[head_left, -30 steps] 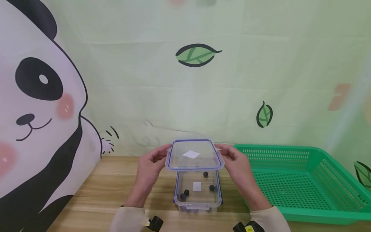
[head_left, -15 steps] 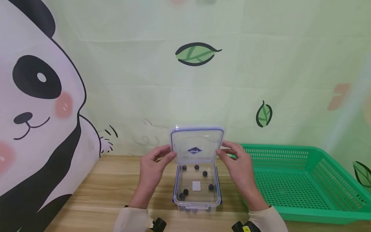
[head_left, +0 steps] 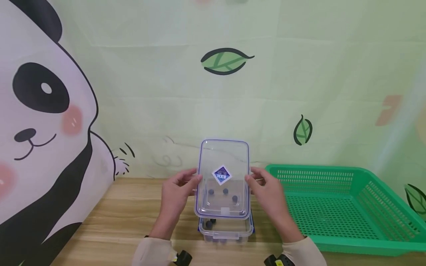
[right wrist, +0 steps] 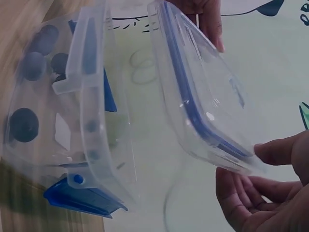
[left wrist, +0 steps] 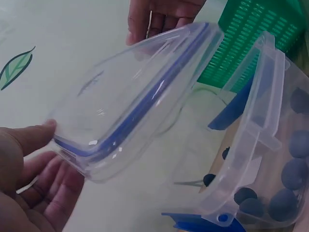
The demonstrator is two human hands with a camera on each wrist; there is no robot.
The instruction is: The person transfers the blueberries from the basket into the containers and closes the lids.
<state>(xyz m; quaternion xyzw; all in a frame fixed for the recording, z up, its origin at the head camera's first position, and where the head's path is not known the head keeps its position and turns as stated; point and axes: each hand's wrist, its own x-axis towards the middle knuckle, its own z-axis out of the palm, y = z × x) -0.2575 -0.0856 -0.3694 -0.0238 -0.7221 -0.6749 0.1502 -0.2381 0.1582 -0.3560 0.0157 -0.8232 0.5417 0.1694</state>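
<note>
My left hand (head_left: 178, 194) and right hand (head_left: 270, 194) pinch opposite long edges of a clear plastic lid (head_left: 223, 155) with a blue seal, thumbs on the near face. The lid stands steeply tilted above a clear food container (head_left: 226, 234), covering much of it in the head view. A blue-and-white diamond label (head_left: 222, 175) shows upside down on the lid. Inside the container lie several dark blueberries (right wrist: 24, 124) and a white square (right wrist: 62, 131). Blue side clips (right wrist: 84, 197) hang outward from the container. In the left wrist view the lid (left wrist: 120, 96) is apart from the container's rim (left wrist: 260, 116).
A green slotted plastic basket (head_left: 362, 249) stands to the right on the wooden table (head_left: 133, 210), close to my right forearm. Behind the table hangs a pale green cloth (head_left: 149, 81) printed with a panda and leaves. Both wrists wear small black cameras (head_left: 183, 257).
Held in both hands, the lid has turned from nearly flat, through a raised tilt, to a steep stand with its label towards me. The container and basket have stayed put.
</note>
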